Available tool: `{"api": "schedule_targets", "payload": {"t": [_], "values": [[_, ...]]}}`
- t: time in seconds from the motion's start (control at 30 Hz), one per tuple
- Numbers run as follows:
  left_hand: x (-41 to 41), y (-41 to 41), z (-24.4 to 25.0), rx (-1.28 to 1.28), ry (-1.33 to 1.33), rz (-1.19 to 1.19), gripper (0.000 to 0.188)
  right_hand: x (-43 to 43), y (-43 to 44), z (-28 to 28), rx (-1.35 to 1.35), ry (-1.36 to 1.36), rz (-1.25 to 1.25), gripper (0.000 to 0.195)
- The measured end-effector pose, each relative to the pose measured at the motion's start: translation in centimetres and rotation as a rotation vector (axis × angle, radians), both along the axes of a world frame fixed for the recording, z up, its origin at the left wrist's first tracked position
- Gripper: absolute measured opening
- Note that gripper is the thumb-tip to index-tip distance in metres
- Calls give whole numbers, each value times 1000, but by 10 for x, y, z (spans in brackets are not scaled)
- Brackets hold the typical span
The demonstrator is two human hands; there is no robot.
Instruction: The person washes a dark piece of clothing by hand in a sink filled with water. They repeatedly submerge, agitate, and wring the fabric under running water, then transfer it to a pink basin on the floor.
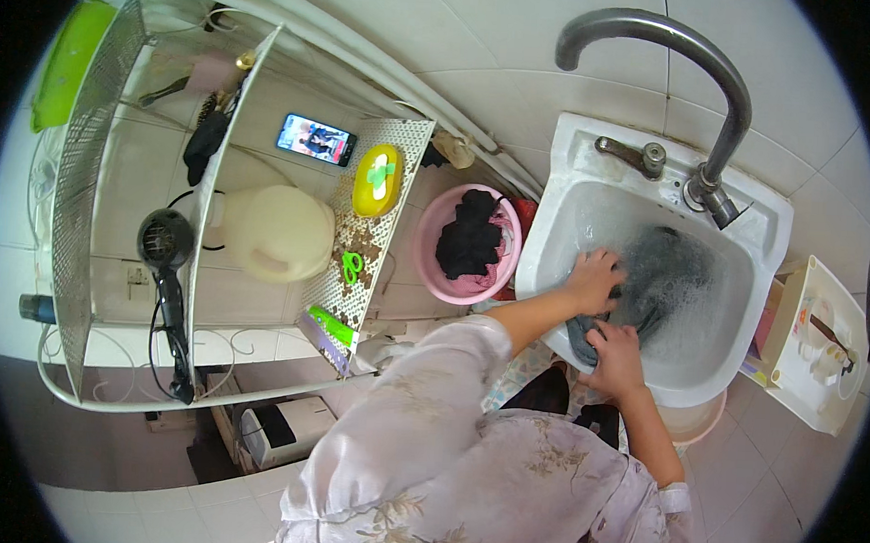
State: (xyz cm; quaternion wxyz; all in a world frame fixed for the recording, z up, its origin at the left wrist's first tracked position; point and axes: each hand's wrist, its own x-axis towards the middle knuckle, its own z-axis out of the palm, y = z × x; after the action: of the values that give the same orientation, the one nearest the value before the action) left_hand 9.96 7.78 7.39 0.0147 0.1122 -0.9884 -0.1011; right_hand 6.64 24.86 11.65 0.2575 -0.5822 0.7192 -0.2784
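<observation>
A white ceramic sink (771,235) holds cloudy, sudsy water with a dark grey cloth (664,274) soaking in it. Part of the cloth is bunched over the sink's front left rim. My right hand (617,358) grips this bunched part, thumb and fingers bent around it. Just behind, my left hand (593,282) reaches over the left rim with curled fingers at the water and the cloth's edge. Its fingertips are partly hidden, so its hold is unclear. Above the basin arches a metal faucet (738,88), with a lever handle (629,158) on the sink's back ledge.
Left of the sink is a pink basin (424,267) with black and pink clothes (469,236). A white metal rack (401,219) carries a phone (315,140), yellow soap dish (365,196), green scissors (351,268) and hair dryer (167,260). At right stands a cream plastic shelf (787,374).
</observation>
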Motion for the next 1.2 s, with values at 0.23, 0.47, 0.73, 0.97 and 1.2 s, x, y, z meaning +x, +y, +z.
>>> {"api": "schedule_targets", "payload": {"t": [0.23, 0.47, 0.73, 0.97, 1.2], "values": [[-82, -21, -38, 230, -215, 308, 34, 4, 5, -11, -19, 27, -50, 54], [-34, -50, -10, 1315, 158, 511, 17, 4, 0, -5, -34, 43, -27, 59], [21, -13, -8, 375, 138, 34, 23, 6, -1, 0, -2, 28, -25, 59], [-63, -23, -40, 387, -222, 230, 23, 5, 5, -13, -88, 97, -35, 52], [-23, -29, 5, 937, 219, 340, 29, 5, 2, -13, -114, 78, -46, 54]]}}
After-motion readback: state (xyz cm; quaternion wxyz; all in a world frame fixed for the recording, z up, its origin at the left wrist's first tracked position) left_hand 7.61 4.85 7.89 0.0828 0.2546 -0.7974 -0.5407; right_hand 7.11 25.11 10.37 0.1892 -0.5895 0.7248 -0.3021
